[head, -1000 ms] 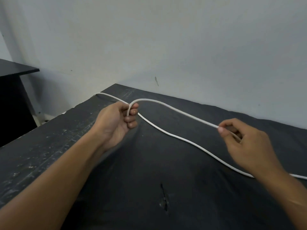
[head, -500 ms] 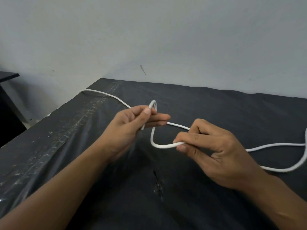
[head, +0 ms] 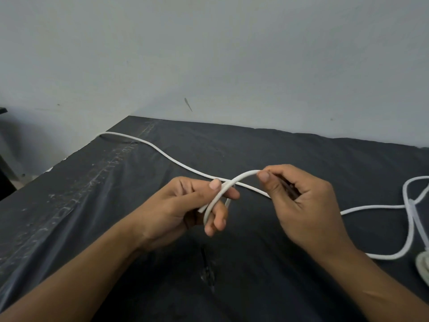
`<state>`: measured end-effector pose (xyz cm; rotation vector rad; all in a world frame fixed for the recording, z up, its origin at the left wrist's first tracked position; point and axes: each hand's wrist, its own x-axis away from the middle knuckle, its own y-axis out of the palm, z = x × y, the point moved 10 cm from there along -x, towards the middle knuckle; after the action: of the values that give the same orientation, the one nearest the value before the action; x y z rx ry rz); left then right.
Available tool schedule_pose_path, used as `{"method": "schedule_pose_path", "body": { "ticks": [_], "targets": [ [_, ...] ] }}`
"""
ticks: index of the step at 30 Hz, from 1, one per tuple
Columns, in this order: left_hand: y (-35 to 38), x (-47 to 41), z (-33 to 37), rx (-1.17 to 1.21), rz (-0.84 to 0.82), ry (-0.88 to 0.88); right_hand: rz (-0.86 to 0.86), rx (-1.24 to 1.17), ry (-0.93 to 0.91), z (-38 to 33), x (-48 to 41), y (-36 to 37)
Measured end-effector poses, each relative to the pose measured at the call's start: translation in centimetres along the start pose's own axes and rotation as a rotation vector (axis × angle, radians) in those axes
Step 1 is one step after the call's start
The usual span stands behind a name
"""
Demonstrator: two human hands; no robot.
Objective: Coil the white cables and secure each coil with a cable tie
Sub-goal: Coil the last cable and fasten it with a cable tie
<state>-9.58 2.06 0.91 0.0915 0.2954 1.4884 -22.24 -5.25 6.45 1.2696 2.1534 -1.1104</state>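
Coiling: by my read this is the very first turn, a small arch of white cable bridging the two hands above the counter.
Left hand: the left hand has its fingers curled round the cable, with the thumb pressing the crossing strands onto the index finger.
Right hand: the right hand pinches the top of the arch between thumb and index finger, and the other fingers are tucked in.
Cable: it comes in from the far-left edge of the counter, passes behind the left hand's fingertips and runs on behind the right hand. The slack lies in loose loops at the right.
Unclear: a pale rounded thing at the right edge could be a plug or another coil, I cannot tell. I spot no cable tie for certain.
Risk, spring-back: this cable looks stiff, so if the left thumb eases off the loop may pop open.
Risk, tangle: the loose loops on the right cross each other, and a hard pull could snag them into a knot.
Risk, drag: the long far end could slide off the counter's edge and tug the coil.
Surface: a dark wrinkled sheet covers the counter, scuffed whitish on the left, with a small tear in front.
Room: a plain pale wall with a small dark mark, and dark furniture at the left edge.
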Motion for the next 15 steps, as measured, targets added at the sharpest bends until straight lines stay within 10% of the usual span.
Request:
{"method": "schedule_pose_path", "body": {
  "ticks": [15],
  "targets": [
    [-2.0,0.4,0.6,0.16,0.031,0.002,-0.117,0.077,-0.02,1.8,0.3,0.3]
  ]
}}
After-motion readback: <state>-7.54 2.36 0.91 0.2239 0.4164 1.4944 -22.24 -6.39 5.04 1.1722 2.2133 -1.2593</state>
